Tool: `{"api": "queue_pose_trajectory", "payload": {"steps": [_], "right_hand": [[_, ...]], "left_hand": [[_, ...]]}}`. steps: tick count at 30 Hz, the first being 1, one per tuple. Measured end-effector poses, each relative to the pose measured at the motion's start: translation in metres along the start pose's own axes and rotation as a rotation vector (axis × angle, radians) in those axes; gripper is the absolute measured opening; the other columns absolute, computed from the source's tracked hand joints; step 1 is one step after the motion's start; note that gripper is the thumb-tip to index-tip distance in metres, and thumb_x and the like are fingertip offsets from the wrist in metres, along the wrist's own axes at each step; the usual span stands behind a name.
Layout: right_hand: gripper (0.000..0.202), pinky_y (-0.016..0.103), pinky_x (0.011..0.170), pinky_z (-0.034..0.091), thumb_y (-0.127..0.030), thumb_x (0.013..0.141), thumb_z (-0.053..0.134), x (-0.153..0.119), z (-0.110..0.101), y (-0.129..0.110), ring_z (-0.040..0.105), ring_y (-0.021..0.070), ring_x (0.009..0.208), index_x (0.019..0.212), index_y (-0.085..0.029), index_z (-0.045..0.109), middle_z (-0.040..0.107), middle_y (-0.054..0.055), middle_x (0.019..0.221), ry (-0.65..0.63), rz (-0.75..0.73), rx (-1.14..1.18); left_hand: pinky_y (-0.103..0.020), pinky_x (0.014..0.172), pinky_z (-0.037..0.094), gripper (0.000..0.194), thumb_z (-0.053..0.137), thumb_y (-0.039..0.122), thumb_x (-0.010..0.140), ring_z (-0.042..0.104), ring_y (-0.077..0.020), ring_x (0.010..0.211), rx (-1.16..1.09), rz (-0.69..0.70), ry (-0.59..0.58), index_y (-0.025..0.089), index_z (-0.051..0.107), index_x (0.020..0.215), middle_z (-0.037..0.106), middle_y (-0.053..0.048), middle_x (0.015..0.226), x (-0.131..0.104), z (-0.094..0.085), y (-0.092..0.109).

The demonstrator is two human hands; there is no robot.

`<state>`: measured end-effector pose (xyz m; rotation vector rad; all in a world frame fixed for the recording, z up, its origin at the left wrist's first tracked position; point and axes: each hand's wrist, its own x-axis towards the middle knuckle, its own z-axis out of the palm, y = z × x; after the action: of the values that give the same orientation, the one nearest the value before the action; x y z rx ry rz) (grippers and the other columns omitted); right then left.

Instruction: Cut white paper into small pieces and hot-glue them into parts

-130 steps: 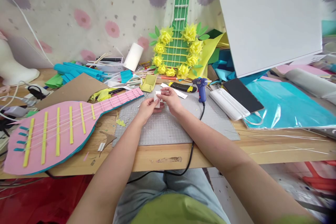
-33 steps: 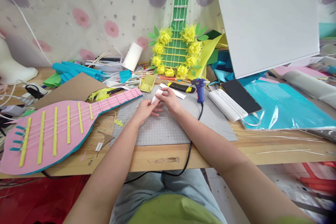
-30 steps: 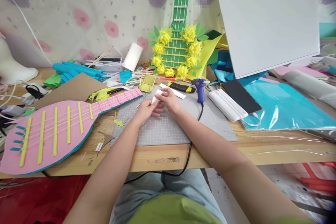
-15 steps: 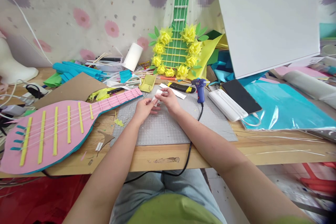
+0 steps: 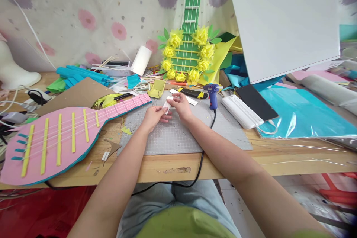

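Observation:
Above the grey cutting mat (image 5: 178, 137), a small white piece (image 5: 167, 105) is held between both hands. My left hand (image 5: 155, 116) pinches its lower left side between thumb and fingers. From the upper right, my right hand (image 5: 179, 105) grips the same piece with its fingertips. Just behind the hands lie a white strip (image 5: 191, 100) and a black and yellow cutter (image 5: 193, 93). A blue glue gun (image 5: 212, 95) stands to the right of them, its black cable running down over the table edge.
On the left lies a pink paper guitar (image 5: 52, 141); a green one with yellow flowers (image 5: 189, 52) leans at the back. To the right are a white power strip (image 5: 241, 111), a black pad (image 5: 257, 101), blue sheets (image 5: 306, 113) and a large white board (image 5: 287, 22).
The white piece has tilted slightly between the fingers, and more of it shows. Both hands have shifted only a little.

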<state>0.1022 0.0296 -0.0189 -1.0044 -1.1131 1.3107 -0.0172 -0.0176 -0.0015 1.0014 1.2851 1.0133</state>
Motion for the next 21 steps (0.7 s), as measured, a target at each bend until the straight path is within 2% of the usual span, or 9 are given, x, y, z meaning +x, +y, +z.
{"api": "queue_pose_trajectory", "payload": {"steps": [4,8,11,14,21], "right_hand": [[0.042,0.028,0.067,0.043,-0.03,0.054,0.07,0.0009,-0.001,-0.0015,0.054,0.0097,0.061,0.085,-0.02,0.043,0.055,-0.006,0.064,0.039,-0.017,0.074],[0.045,0.03,0.073,0.045,-0.03,0.053,0.072,0.0008,-0.0012,-0.0053,0.058,0.011,0.068,0.086,-0.021,0.041,0.06,-0.004,0.071,0.01,-0.008,0.18],[0.048,0.031,0.071,0.047,-0.032,0.053,0.073,0.0002,-0.0004,-0.0067,0.059,0.0117,0.068,0.087,-0.021,0.04,0.059,-0.003,0.071,-0.036,0.034,0.19],[0.048,0.03,0.066,0.048,-0.033,0.053,0.073,-0.0007,0.0008,-0.0064,0.057,0.0107,0.06,0.086,-0.021,0.04,0.057,-0.005,0.066,-0.018,0.077,0.152],[0.042,0.03,0.068,0.049,-0.026,0.053,0.071,-0.0012,0.0002,-0.0068,0.057,0.0097,0.061,0.082,-0.02,0.042,0.056,-0.007,0.063,0.036,0.024,0.192]], "left_hand": [[-0.021,0.047,0.05,0.014,0.058,0.022,0.075,0.064,-0.0138,0.058,-0.002,-0.002,-0.003,0.01,0.06,0.081,0.068,-0.01,0.081,-0.0003,0.0007,0.0],[-0.021,0.048,0.05,0.017,0.06,0.023,0.073,0.064,-0.0144,0.059,-0.009,0.011,0.008,0.01,0.06,0.083,0.068,-0.011,0.081,0.0002,0.0012,-0.0011],[-0.021,0.047,0.05,0.016,0.058,0.023,0.075,0.064,-0.0143,0.059,0.001,0.027,0.021,0.009,0.06,0.084,0.068,-0.011,0.083,0.0007,0.0014,-0.0018],[-0.021,0.046,0.049,0.016,0.058,0.023,0.075,0.064,-0.0143,0.058,0.025,0.046,0.03,0.009,0.06,0.084,0.068,-0.011,0.083,0.0013,0.0015,-0.0025],[-0.02,0.046,0.049,0.016,0.058,0.022,0.075,0.064,-0.0144,0.058,0.019,0.024,0.005,0.009,0.06,0.083,0.068,-0.011,0.082,0.0006,0.0032,-0.0023]]}}
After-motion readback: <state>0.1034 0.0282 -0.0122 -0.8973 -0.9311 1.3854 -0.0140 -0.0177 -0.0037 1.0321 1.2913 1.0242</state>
